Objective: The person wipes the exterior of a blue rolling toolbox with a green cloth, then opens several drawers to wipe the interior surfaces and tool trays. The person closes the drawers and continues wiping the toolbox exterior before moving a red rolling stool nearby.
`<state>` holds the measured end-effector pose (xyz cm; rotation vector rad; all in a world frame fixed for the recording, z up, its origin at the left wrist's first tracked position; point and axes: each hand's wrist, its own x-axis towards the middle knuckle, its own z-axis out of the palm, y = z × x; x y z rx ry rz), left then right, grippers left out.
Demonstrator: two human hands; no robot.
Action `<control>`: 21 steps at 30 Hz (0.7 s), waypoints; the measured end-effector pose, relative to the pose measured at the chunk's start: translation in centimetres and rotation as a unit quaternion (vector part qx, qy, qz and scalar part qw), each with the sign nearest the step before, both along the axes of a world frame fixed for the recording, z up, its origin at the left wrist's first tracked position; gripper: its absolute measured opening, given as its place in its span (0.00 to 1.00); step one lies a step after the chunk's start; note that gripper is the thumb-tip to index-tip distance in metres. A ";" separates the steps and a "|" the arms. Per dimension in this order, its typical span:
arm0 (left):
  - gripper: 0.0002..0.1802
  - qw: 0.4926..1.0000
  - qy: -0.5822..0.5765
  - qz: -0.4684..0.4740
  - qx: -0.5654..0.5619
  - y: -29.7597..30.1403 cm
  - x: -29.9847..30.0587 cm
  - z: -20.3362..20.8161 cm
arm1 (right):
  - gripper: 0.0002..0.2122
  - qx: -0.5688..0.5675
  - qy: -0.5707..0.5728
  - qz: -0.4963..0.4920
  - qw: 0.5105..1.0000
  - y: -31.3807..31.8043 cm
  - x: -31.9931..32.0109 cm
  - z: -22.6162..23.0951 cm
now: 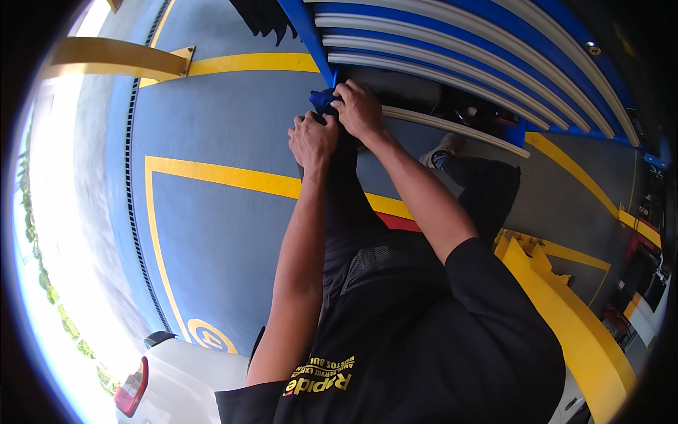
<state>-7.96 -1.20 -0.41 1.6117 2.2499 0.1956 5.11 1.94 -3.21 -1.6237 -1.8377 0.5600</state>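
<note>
A crumpled blue cloth-like thing (321,99) is bunched between my two hands, beside the corner of an open bottom drawer. My right hand (359,109) pinches its right side with curled fingers. Below it, my left hand (313,138) has its fingers bent, the tips at the cloth's lower edge. Whether it is a rag or a glove, I cannot tell. The open drawer (452,129) belongs to a blue tool cabinet (305,32) with pale drawer handles. Dark items lie inside the drawer, too shadowed to name.
Black gloves (265,18) hang at the cabinet's left side. A yellow post (120,58) is bolted to the floor at far left. A yellow lift arm (565,318) stands at right. A white car (176,381) is at lower left. Yellow lines (226,172) mark the grey floor.
</note>
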 end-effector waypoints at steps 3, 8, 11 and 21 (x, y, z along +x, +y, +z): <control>0.29 1.000 -0.004 0.006 0.002 -0.2 -0.4 -0.2 | 0.10 0.014 -0.028 0.022 0.999 -1.2 1.8 0.0; 0.29 1.000 -0.021 0.015 0.006 0.5 -0.6 -0.8 | 0.12 -0.041 -0.045 -0.053 0.997 -4.4 13.1 0.3; 0.30 0.999 -0.037 0.017 -0.011 0.5 -0.7 -0.7 | 0.13 -0.096 -0.099 -0.087 0.987 -6.9 21.6 0.3; 0.29 1.000 -0.029 0.007 -0.001 0.9 0.0 0.1 | 0.12 -0.162 -0.045 -0.081 0.982 -2.0 11.8 1.3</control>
